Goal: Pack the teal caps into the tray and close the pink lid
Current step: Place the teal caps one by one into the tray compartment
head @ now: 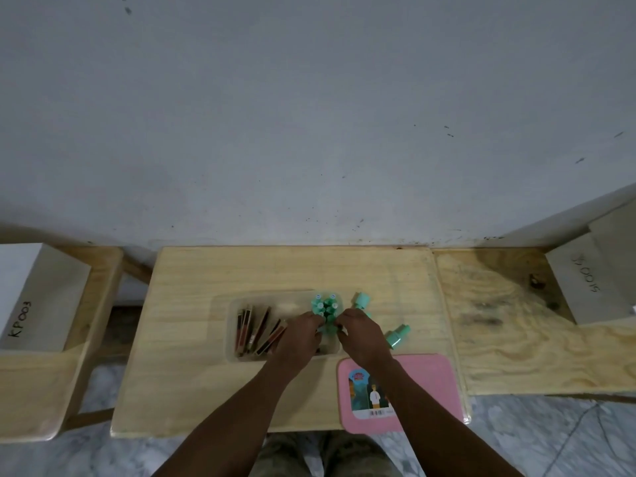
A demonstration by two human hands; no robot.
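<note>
A clear plastic tray [231, 325] sits on the wooden table. Several teal caps [325, 304] stand packed in its right end. My left hand [298, 335] and my right hand [361, 333] meet over the tray's right part, their fingers curled around a teal cap [329, 329] between them. Two more teal caps lie outside the tray: one [361, 300] just right of it, another [397, 333] on its side further right. The pink lid [426, 390] lies flat at the table's front right, partly under my right forearm.
Dark brown flat packets [256, 330] lean in the tray's left part. A white box marked KP003 [31, 297] stands on the left bench, a grey box [592, 280] on the right plank. The wall rises right behind the table.
</note>
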